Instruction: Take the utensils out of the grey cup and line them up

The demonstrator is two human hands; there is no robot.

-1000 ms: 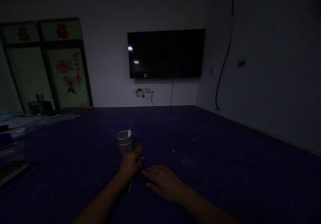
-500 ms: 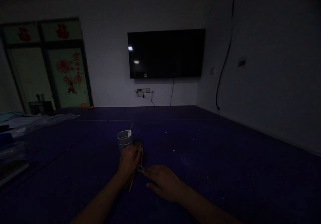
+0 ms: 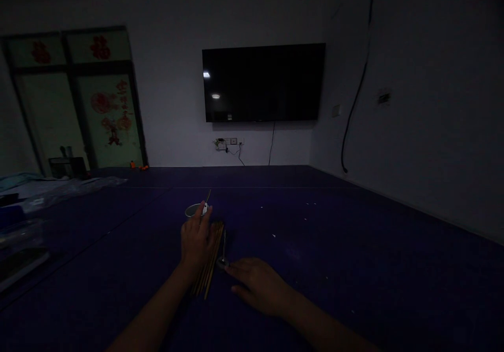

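Note:
My left hand (image 3: 195, 241) reaches over the near side of a cup (image 3: 191, 210), its fingers stretched out and apart. Its fingertips are at a small white piece (image 3: 205, 208) at the cup's rim, from which a thin stick (image 3: 208, 196) rises; whether they touch it I cannot tell. Beside this hand lies a bundle of thin yellowish sticks (image 3: 210, 273). My right hand (image 3: 260, 288) lies low with fingers extended and thumb apart. Its fingertips touch a small round greyish piece (image 3: 222, 263) with a thin pale stem; its kind is too dark to make out.
The dark blue surface (image 3: 315, 278) carries small white scraps (image 3: 274, 235). Clear plastic wrapping (image 3: 74, 192) and a flat dark tray-like thing (image 3: 23, 268) lie at the left. Small orange items (image 3: 144, 168) sit at the back. A television (image 3: 263, 84) hangs on the wall; a black cable (image 3: 356, 100) hangs right.
My left hand has left the thin pale stem and the sticks and moved up to the cup's rim, its fingers opening out. The right hand stays at the round piece.

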